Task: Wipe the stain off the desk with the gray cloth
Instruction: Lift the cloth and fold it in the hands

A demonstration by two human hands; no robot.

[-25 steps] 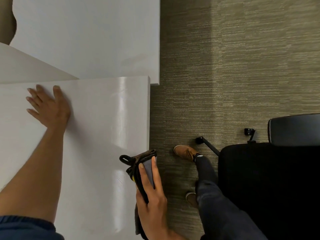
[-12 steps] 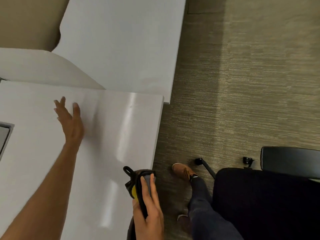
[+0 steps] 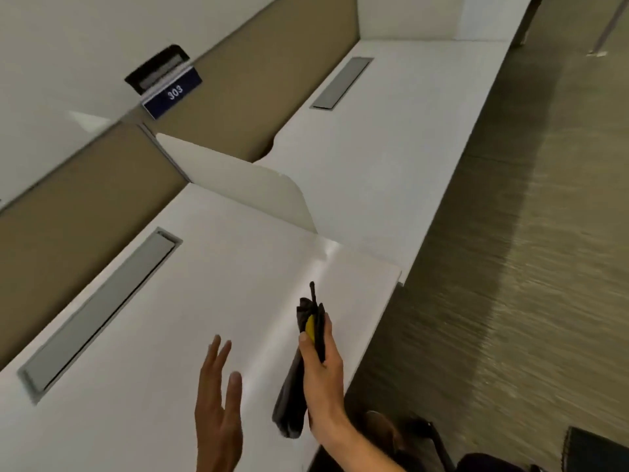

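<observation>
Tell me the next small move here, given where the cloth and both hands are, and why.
Probably bring the right hand down so the gray cloth meets the desk. The cloth is bunched in that hand and hangs near the desk's front edge, apparently off the surface, while the left hand is open and empty. No stain shows on the white top, so where to wipe is unclear.

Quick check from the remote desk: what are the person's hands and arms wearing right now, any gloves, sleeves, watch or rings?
Both hands are bare: no gloves on the left hand or the right hand. No rings or watch show. The right forearm is uncovered as far as the frame's edge; little of the left arm is in view, and no sleeve shows there.
</observation>
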